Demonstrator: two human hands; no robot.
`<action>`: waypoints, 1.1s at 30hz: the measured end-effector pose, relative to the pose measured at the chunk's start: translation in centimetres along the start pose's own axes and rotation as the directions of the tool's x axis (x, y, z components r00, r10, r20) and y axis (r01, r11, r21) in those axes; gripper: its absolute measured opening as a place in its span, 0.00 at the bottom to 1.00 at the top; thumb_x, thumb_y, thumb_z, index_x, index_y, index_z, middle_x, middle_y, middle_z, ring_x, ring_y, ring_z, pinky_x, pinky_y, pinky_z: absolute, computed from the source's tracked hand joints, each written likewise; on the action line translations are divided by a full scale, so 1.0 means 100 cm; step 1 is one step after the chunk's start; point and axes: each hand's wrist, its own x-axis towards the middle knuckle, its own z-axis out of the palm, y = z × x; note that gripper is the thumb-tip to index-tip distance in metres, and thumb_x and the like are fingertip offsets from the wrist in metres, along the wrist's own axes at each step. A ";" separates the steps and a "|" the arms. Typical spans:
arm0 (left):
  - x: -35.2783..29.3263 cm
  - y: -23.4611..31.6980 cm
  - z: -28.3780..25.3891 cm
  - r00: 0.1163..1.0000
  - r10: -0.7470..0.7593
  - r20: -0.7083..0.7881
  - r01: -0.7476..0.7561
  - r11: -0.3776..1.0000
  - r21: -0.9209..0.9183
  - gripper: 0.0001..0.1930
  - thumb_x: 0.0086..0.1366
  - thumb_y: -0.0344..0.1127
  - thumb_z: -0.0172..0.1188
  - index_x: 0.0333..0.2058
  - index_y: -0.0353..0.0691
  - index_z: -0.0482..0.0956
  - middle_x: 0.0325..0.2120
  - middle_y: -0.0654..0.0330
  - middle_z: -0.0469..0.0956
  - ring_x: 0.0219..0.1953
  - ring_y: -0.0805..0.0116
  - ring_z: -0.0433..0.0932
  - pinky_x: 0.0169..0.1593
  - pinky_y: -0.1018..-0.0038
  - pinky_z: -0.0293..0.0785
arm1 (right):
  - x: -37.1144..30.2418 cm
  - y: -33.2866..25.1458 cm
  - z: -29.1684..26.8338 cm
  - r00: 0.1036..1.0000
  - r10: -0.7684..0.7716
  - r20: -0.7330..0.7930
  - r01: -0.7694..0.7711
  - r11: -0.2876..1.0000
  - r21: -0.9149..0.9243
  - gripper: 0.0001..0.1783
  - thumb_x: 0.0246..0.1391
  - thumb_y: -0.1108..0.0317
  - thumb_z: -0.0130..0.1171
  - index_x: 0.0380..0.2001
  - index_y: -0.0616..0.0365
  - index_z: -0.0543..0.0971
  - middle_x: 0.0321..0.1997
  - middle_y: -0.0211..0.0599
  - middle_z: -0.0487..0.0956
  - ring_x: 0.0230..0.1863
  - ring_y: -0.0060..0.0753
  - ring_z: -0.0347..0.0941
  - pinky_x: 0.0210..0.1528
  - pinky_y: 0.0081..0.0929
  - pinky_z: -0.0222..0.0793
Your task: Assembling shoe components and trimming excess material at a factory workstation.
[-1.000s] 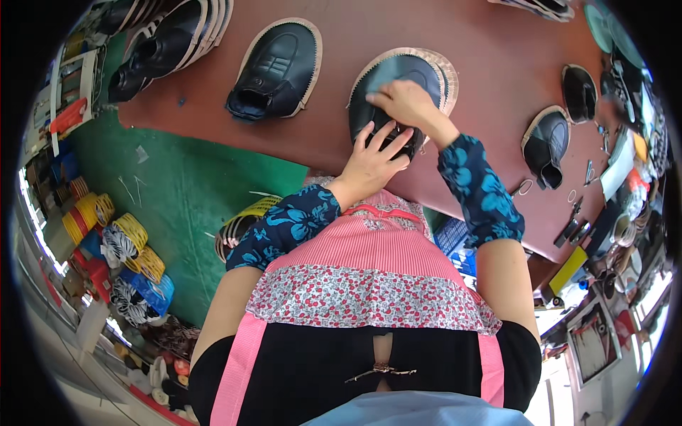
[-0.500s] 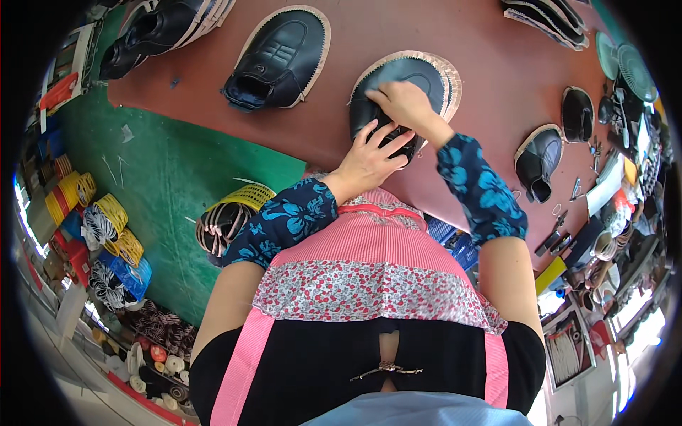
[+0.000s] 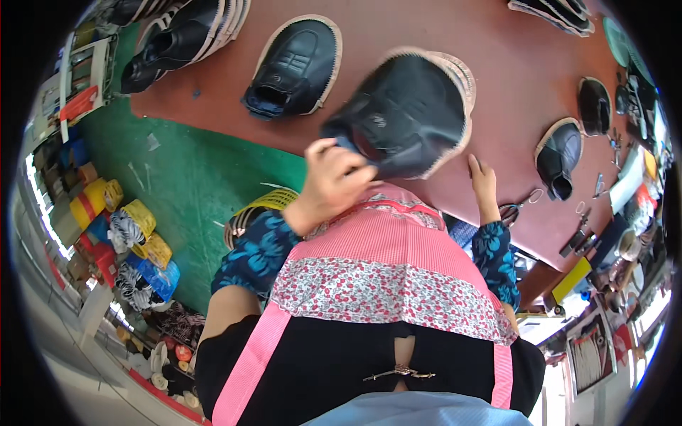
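Left hand [image 3: 334, 181] grip pinching near edge of black shoe upper [image 3: 405, 113], lifting it tilted above near edge of reddish-brown worktop [image 3: 511, 64]; upper blurred, pale stitched rim showing along far side. Right hand [image 3: 484, 186] flat on worktop at near edge, fingers spread, holding nothing, just right of lifted upper. Second black upper [image 3: 295, 67] lies flat to left, apart. Two smaller uppers [image 3: 561, 153] toward right edge. Scissors [image 3: 518, 209] just beside right hand.

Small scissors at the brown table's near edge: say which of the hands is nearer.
Right. The right hand rests flat on the table just beside the scissors; the left hand is farther off, gripping the lifted black shoe upper.
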 end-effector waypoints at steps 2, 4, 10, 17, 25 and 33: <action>-0.007 -0.019 -0.043 0.998 0.010 0.054 -0.020 0.984 0.177 0.19 0.56 0.38 0.85 0.42 0.48 0.86 0.42 0.66 0.81 0.47 0.59 0.81 0.64 0.50 0.67 | -0.024 0.022 0.016 0.999 0.029 -0.022 -0.027 0.996 0.081 0.28 0.78 0.45 0.61 0.38 0.61 0.88 0.35 0.61 0.86 0.40 0.71 0.83 0.45 0.57 0.76; -0.022 -0.059 -0.066 0.994 -0.058 0.096 0.027 0.954 0.299 0.14 0.62 0.40 0.80 0.43 0.50 0.87 0.42 0.67 0.80 0.47 0.62 0.81 0.60 0.53 0.67 | -0.037 0.032 0.028 0.996 0.069 -0.048 -0.061 0.986 0.155 0.29 0.78 0.43 0.61 0.38 0.62 0.87 0.34 0.61 0.85 0.39 0.71 0.83 0.44 0.57 0.75; -0.011 -0.155 -0.071 0.982 -0.157 0.105 0.066 0.805 0.589 0.13 0.68 0.40 0.77 0.48 0.48 0.86 0.51 0.62 0.82 0.60 0.52 0.79 0.66 0.48 0.70 | -0.036 0.034 0.054 0.966 -0.064 -0.252 0.060 0.998 -0.023 0.31 0.77 0.40 0.62 0.37 0.62 0.84 0.35 0.62 0.85 0.40 0.71 0.83 0.44 0.57 0.76; 0.033 -0.025 0.060 0.996 0.004 0.084 -0.002 1.000 -0.028 0.15 0.63 0.43 0.82 0.43 0.47 0.87 0.44 0.61 0.87 0.48 0.54 0.84 0.54 0.53 0.74 | -0.043 0.036 0.058 0.948 -0.017 -0.317 0.010 1.000 -0.024 0.30 0.76 0.41 0.64 0.36 0.61 0.87 0.36 0.59 0.87 0.42 0.70 0.85 0.46 0.58 0.78; 0.022 0.002 0.148 0.980 0.044 0.192 -0.061 0.995 0.080 0.11 0.62 0.44 0.81 0.39 0.54 0.89 0.39 0.69 0.77 0.48 0.63 0.78 0.58 0.57 0.65 | -0.037 -0.101 0.043 0.959 -0.197 -0.203 0.262 0.892 0.369 0.27 0.80 0.45 0.62 0.38 0.62 0.83 0.31 0.53 0.85 0.32 0.60 0.80 0.41 0.47 0.77; 0.023 0.000 0.153 0.978 0.079 0.191 -0.098 0.991 0.093 0.11 0.61 0.43 0.80 0.39 0.55 0.88 0.39 0.70 0.76 0.47 0.64 0.77 0.58 0.56 0.65 | 0.008 -0.088 0.053 0.977 -0.211 0.011 0.211 0.977 0.029 0.29 0.78 0.41 0.55 0.46 0.58 0.89 0.44 0.60 0.89 0.49 0.69 0.87 0.53 0.58 0.82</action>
